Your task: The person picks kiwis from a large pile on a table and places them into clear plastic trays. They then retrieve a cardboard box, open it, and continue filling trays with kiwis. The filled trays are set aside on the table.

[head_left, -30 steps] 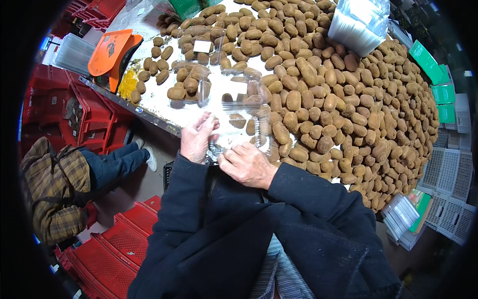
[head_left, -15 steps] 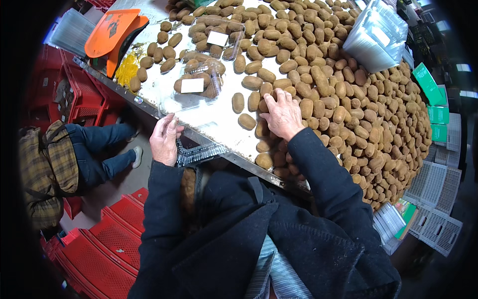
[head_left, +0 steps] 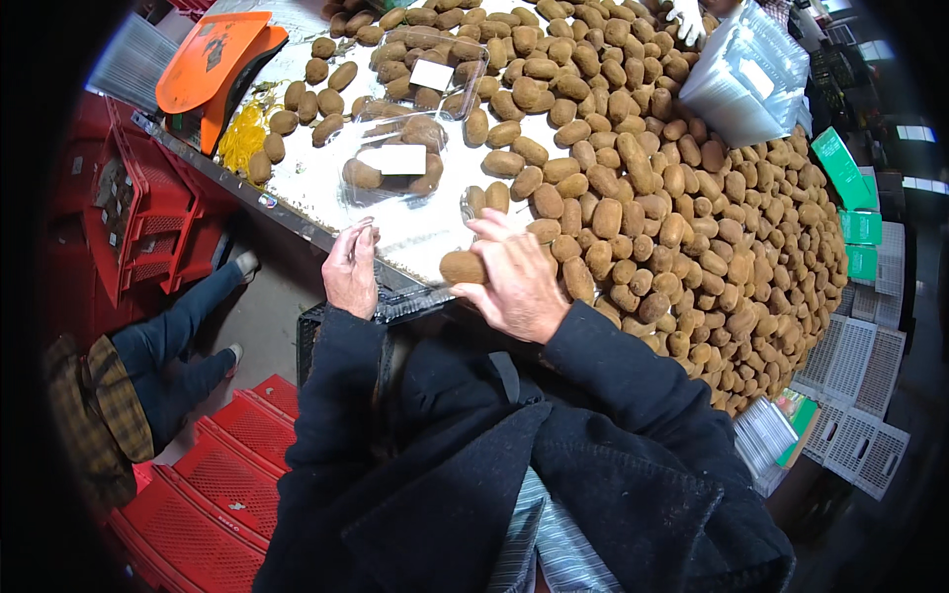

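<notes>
My right hand (head_left: 519,285) is closed around a brown kiwifruit (head_left: 461,267) at the near edge of the white tabletop (head_left: 425,237). Just past its fingertips lie two more kiwifruit (head_left: 496,197). My left hand (head_left: 352,272) is at the table edge, its fingertips pressed together; what they hold, if anything, is hard to make out. Beyond it rests a clear plastic punnet (head_left: 432,203) with a white label and several kiwifruit in it. Behind that is another labelled clear punnet (head_left: 465,97), also filled. A large heap of kiwifruit (head_left: 672,227) covers the table's right side.
An orange scale (head_left: 213,64) stands at the far left beside yellow netting (head_left: 242,138). Stacked clear punnets (head_left: 746,74) rest on the heap, near a white-gloved hand (head_left: 685,20). A black crate (head_left: 405,304) is below the table edge; red crates (head_left: 222,469) and a person (head_left: 119,385) are left.
My right hand has come left and nearer from the heap's edge, now with a kiwifruit. My left hand has shifted slightly right. A gloved hand has appeared at the far side; the person at left moved nearer.
</notes>
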